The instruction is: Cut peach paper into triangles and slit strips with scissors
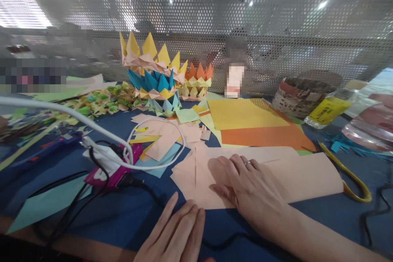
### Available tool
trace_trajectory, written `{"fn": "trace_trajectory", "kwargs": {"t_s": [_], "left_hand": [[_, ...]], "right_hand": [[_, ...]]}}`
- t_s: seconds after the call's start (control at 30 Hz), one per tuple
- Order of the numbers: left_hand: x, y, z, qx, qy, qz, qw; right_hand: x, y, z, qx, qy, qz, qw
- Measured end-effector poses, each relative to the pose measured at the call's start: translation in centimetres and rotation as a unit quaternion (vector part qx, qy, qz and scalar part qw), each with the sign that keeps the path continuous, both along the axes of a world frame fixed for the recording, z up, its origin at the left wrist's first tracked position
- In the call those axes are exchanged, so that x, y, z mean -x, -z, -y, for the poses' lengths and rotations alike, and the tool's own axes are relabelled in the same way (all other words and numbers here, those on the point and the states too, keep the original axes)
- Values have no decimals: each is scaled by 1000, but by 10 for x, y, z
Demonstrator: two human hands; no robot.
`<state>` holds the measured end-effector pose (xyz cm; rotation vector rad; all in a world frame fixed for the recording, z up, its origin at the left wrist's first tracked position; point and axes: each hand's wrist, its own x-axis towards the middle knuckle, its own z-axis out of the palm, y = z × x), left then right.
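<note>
Pale pink paper (313, 176), layered and with a crease near its left end, lies on the blue table in front of me. My right hand (245, 188), with a ring on one finger, rests palm down on this paper, fingers slightly bent and thumb apart. Its fingertips press on the sheet. Below the paper's lower left edge, my left hand (176, 233) is open with the fingers stretched out and holds nothing. Its fingertips are close to the edge; whether they touch it I cannot tell. Yellow-handled scissors (362, 198) lie by the paper's right end, their blades hidden.
Folded paper crowns (153, 82) stand stacked at the back. Behind the pink paper are yellow sheets (245, 112) and an orange sheet (260, 138). A purple power strip (104, 176) with cables lies left. A basket (294, 100) and a yellow-labelled bottle (328, 110) are right.
</note>
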<state>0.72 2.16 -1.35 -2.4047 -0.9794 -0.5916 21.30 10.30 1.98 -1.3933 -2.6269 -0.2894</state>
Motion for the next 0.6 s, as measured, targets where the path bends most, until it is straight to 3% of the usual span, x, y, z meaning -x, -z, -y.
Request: {"fn": "trace_trajectory", "kwargs": {"t_s": [0.1,0.27,0.4,0.6], "left_hand": [[-5,-12,-3,12,-22,45,999],[-26,-25,-13,11,18,43,999],[-37,-9,-15,12,12,31,999],[-30,14,-18,7,35,-17,999]], "right_hand": [[1,-2,0,15,6,2,1000],[1,-5,2,50,2,17,999],[0,-5,4,47,3,-12,999],[-2,-4,6,44,14,-36,998]]}}
